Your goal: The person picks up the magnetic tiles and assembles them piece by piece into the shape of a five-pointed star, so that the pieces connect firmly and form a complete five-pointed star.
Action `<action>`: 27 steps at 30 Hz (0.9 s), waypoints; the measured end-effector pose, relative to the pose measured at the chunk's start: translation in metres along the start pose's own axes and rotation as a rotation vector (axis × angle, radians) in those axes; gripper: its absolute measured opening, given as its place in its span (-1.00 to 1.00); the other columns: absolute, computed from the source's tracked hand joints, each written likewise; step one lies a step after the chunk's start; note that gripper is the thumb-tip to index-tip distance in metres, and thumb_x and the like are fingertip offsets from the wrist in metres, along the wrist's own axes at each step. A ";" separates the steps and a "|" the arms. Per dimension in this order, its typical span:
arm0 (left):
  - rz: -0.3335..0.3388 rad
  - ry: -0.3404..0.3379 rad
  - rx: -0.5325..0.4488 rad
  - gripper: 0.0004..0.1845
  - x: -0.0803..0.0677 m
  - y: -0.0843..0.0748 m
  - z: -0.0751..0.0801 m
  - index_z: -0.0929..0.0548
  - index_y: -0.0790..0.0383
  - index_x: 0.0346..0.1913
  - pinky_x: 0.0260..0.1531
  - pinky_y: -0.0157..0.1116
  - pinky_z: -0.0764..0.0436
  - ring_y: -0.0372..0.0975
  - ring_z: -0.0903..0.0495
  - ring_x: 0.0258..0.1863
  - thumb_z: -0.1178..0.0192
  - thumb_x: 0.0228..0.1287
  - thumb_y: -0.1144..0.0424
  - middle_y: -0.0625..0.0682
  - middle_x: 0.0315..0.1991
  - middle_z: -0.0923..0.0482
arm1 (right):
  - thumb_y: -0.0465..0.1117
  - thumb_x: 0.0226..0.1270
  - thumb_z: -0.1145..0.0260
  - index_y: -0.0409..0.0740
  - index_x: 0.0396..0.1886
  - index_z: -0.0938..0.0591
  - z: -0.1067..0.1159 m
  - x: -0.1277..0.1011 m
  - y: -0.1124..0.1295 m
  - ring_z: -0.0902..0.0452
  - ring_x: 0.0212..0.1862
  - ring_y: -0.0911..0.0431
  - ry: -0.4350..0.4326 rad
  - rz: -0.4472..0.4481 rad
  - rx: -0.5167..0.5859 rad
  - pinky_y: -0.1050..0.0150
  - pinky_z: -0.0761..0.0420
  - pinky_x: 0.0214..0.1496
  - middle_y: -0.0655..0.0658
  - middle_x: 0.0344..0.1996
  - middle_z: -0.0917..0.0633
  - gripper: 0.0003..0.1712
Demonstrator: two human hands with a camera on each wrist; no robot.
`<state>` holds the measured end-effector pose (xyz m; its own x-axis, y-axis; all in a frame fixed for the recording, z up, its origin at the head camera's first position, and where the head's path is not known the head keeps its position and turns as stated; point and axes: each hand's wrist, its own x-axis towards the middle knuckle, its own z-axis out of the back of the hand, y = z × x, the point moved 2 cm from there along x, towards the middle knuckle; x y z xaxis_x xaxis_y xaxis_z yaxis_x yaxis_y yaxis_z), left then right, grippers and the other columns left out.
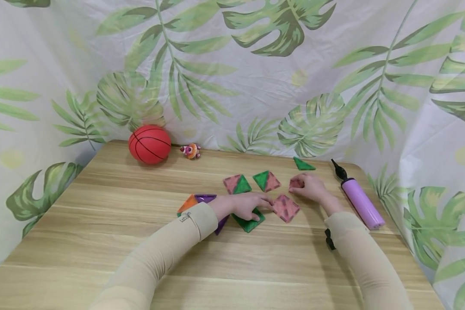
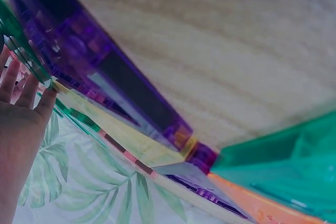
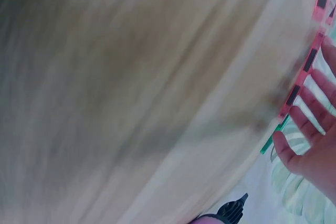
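Note:
In the head view, my left hand lies over a green magnetic tile square, with its fingertips at the edge of a pink tile square. My right hand pinches a pink magnetic tile between thumb and fingers, just behind that square. Two squares made of pink and green triangles, one on the left and one on the right, lie behind the left hand. Purple and teal tiles loom close in the left wrist view. The left sleeve partly hides the purple and orange tiles.
A loose green triangle lies near the back edge. To the right is a purple hand pump with a black nozzle. A black object shows beside the right sleeve. A red basketball and small figurine stand at the back left.

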<state>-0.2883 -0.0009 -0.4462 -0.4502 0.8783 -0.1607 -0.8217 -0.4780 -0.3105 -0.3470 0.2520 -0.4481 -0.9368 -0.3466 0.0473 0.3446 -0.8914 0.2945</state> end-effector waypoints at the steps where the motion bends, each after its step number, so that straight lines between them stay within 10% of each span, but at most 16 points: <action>1: 0.000 0.000 -0.002 -0.47 0.000 0.000 0.000 -0.39 -0.05 0.34 0.37 -0.24 -0.13 -0.18 -0.12 0.41 -0.18 0.30 0.18 -0.05 0.41 -0.19 | 0.00 0.18 -0.38 -0.20 0.10 -0.59 0.001 0.000 -0.001 -0.47 0.05 -0.20 0.011 0.017 0.005 -0.11 -0.47 0.02 -0.34 0.07 -0.55 -0.45; 14: 0.044 0.038 -0.079 -0.47 0.007 0.000 0.007 -0.46 -0.04 0.28 0.34 -0.23 -0.21 -0.18 -0.19 0.38 -0.26 0.24 0.19 -0.05 0.38 -0.23 | -0.37 0.16 -0.36 -0.28 0.09 -0.59 0.007 -0.003 -0.002 -0.36 0.19 -0.25 0.126 0.318 0.158 -0.20 -0.35 0.19 -0.35 0.15 -0.47 -0.55; 27: 0.185 -0.137 -0.079 -0.25 0.043 0.007 0.017 -0.18 0.08 0.44 0.37 -0.04 -0.10 -0.03 -0.04 0.43 -0.21 0.26 0.01 0.05 0.45 -0.10 | -0.29 0.26 -0.29 -0.41 0.20 -0.43 0.024 0.005 -0.024 -0.12 0.30 -0.40 0.024 0.076 0.184 -0.27 -0.15 0.30 -0.52 0.27 -0.27 -0.46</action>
<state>-0.3196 0.0328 -0.4393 -0.6381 0.7642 -0.0943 -0.6936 -0.6236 -0.3606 -0.3615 0.2785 -0.4323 -0.9062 -0.4194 0.0543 0.3954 -0.7945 0.4609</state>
